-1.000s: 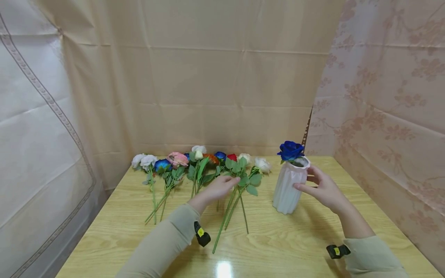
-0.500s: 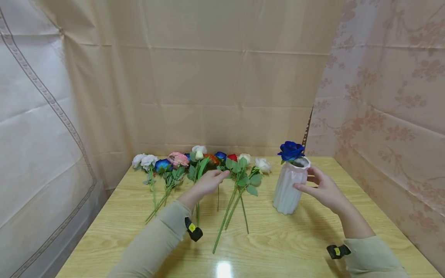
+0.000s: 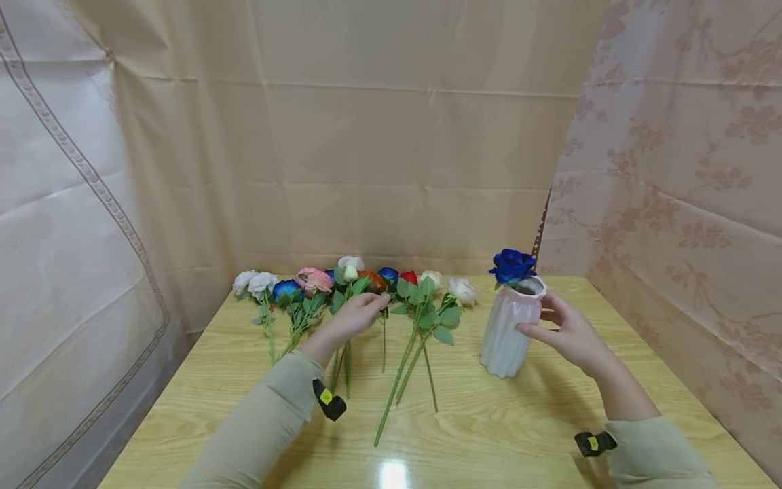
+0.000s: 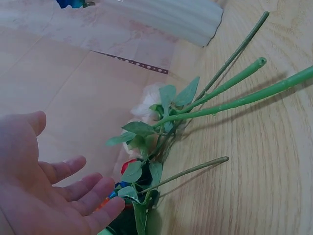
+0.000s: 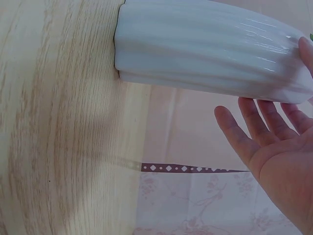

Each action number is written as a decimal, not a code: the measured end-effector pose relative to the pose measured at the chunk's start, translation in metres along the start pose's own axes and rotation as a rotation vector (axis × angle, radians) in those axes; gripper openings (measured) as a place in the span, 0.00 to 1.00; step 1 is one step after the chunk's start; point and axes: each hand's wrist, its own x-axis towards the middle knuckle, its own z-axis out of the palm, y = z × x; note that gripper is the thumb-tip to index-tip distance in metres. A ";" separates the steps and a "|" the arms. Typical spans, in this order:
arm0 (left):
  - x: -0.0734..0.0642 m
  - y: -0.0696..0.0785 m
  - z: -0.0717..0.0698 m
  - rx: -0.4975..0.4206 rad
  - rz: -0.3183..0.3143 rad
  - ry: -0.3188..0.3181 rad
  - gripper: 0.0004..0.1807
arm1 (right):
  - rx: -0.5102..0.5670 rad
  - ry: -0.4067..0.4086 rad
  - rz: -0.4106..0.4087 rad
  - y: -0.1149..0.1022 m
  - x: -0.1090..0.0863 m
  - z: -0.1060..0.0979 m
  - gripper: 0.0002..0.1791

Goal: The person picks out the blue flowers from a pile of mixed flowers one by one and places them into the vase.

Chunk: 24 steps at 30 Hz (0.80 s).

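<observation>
A white fluted vase stands on the table at the right, with one blue rose in its mouth. My right hand holds the vase near its top, thumb on the near side and fingers on the far side; the right wrist view shows fingertips against the wall of the vase. My left hand hovers over the row of flowers, close to an orange flower and a white rose. Its fingers are loosely bent, and the left wrist view shows the hand holding nothing.
Several artificial flowers lie in a row at the back: white blooms, a pink one, a red one and a white rose. Green stems point toward the front of the wooden table. A beige curtain hangs behind.
My left hand has moved left, from over the leaves by the red flower to near the orange flower. The right hand and the vase have stayed in place.
</observation>
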 end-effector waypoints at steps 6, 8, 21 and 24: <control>0.000 0.002 -0.001 -0.017 0.024 0.029 0.34 | 0.005 -0.001 -0.005 0.000 0.000 0.000 0.43; 0.001 0.003 -0.001 -0.020 0.029 0.047 0.35 | 0.004 0.000 -0.008 0.000 0.000 0.000 0.43; 0.018 0.006 0.010 0.032 0.042 0.088 0.31 | 0.005 0.004 -0.003 0.000 0.000 0.000 0.43; 0.021 0.004 0.014 0.048 0.047 0.082 0.31 | 0.003 0.004 0.000 0.000 0.000 0.000 0.43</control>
